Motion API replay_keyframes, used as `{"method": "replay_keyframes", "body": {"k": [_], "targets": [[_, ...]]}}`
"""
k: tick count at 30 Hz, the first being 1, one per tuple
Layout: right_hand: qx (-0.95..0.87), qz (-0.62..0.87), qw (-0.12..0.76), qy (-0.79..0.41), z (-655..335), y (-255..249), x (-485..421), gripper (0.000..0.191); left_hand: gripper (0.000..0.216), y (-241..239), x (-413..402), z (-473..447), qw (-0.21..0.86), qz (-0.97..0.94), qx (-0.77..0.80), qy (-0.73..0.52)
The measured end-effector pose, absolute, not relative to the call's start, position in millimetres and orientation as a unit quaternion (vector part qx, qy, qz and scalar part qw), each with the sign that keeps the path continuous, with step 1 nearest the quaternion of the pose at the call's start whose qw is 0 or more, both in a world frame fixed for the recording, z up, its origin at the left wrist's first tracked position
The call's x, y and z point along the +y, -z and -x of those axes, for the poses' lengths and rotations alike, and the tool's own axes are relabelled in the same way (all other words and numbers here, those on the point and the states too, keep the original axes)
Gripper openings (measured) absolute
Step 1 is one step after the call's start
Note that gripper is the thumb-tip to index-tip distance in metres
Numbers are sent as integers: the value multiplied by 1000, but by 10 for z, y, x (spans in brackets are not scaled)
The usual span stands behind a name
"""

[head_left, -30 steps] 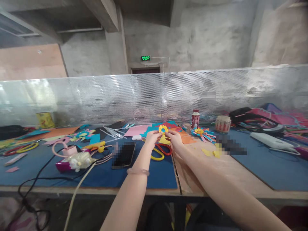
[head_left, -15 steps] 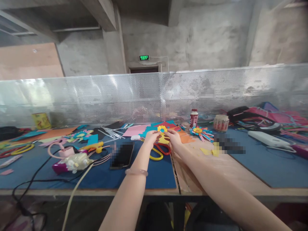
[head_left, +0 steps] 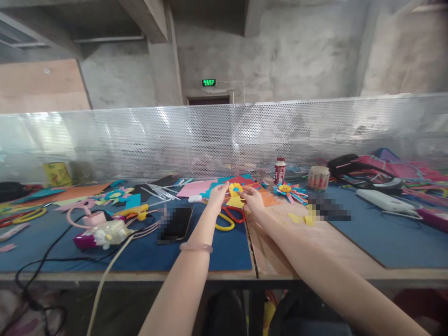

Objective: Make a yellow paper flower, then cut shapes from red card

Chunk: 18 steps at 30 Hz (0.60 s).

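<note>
Between my two hands is a small yellow paper flower (head_left: 235,189) with a blue centre, facing me. My left hand (head_left: 217,196), with a pale bangle (head_left: 196,247) on the wrist, pinches the flower's left edge. The bent fingers of my right hand (head_left: 254,200) close on its right edge. Just below the flower shows a yellow paper piece (head_left: 235,202); whether it is joined to the flower I cannot tell. Under my hands lie scissors with yellow (head_left: 224,227) and red (head_left: 239,215) handles, their blades hidden.
A multicoloured paper flower (head_left: 287,190), a red-capped bottle (head_left: 279,171) and a jar (head_left: 318,178) stand right of my hands. To the left are a phone (head_left: 176,224), a yellow glue gun (head_left: 135,213), cords and white sticks (head_left: 159,193). Yellow scraps (head_left: 301,219) lie at right.
The flower has separated a little from the yellow piece in view, and that piece looks wider and differently angled. My hands stay almost in place; the view shifts slightly.
</note>
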State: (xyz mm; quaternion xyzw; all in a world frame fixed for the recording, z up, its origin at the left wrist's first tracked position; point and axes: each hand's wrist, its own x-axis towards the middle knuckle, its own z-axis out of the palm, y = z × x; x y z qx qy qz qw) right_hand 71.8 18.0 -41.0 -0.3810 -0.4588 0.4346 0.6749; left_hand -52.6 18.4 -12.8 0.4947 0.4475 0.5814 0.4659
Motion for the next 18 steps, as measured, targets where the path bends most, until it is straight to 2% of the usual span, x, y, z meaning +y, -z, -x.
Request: {"method": "replay_keyframes", "body": {"k": [8,18], "targets": [[-475,386,672,-417,-681,411,180,22,25,145,207,511,379,-559,456,-580],[-495,381,682,-380,-704,398,162,22,20,148,204,482,352,-598,453,-559]]}}
